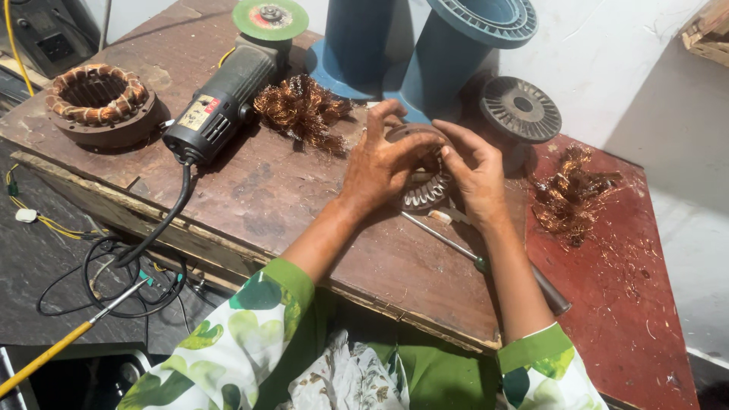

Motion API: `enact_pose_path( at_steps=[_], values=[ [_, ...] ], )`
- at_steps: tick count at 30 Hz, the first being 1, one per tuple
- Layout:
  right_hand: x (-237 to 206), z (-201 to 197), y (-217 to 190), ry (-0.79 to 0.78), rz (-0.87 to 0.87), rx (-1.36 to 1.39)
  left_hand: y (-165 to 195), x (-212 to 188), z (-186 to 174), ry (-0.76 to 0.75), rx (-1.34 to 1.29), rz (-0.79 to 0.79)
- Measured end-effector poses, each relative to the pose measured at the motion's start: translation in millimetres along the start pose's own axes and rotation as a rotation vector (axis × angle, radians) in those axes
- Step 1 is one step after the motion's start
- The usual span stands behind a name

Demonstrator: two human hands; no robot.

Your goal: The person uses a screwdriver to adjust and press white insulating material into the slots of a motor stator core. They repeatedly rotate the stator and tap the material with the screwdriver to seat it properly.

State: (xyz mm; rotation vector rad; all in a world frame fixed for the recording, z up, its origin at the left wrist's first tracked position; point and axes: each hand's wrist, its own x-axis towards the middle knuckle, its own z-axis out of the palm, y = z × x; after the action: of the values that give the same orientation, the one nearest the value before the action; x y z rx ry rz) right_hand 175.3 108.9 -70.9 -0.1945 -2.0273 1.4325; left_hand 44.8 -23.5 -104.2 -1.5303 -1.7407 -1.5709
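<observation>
**On the brown surface: two hands around a round metal ring**

On the worn brown surface (304, 205), seen from the head camera, looking down. Both hands wrapped around a round metal ring with teeth (425, 190), near the middle of the wood. Left hand (380, 163) cupped over the top and left side of the ring, fingers bent and pressing on it. Right hand (474, 171) on the right side, fingertips pinching the rim. Ring tilted up a little, bottom edge resting on the wood.

Just under the hands, a long thin screwdriver (486, 262) flat on the wood, dark handle pointing at the person. Green and white flowery sleeves (250, 334) at the bottom of the picture.

To the left, a dark angle grinder (224, 102) lying on its side with a green disc at the far end and a black cord hanging off the edge. Beside it, a messy clump of copper wire (304, 110). Farther left, at the corner, a second ring wound with copper coils (99, 102).

Behind the hands, two big blue spools (425, 45) and a dark round spool end (520, 106). On the right, a red surface (623, 288) with another clump of copper wire (569, 193) and tiny wire bits. Down on the floor at the left, a tangle of black cables (114, 273) and a yellow stick (45, 357).
</observation>
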Motion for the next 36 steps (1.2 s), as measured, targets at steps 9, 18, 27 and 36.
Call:
enact_pose_path(
  at_steps=[9, 18, 27, 36],
  values=[
    [-5.4, 16.5, -13.4, 0.117, -0.032, -0.196, -3.9, -3.0, 3.2, 0.002, -0.02, 0.034],
    [-4.4, 4.0, -4.2, 0.053, -0.01, -0.003, -7.8, -3.7, 9.9, -0.02, 0.049, 0.078],
    [-1.3, -4.4, 4.0, -0.037, 0.065, 0.329, -5.2, -0.9, 8.9, 0.042, 0.047, 0.135],
    [0.9, -7.6, 12.7, -0.016, 0.152, 0.418, -11.0, 1.8, 8.5, -0.051, 0.07, 0.161]
  ],
)
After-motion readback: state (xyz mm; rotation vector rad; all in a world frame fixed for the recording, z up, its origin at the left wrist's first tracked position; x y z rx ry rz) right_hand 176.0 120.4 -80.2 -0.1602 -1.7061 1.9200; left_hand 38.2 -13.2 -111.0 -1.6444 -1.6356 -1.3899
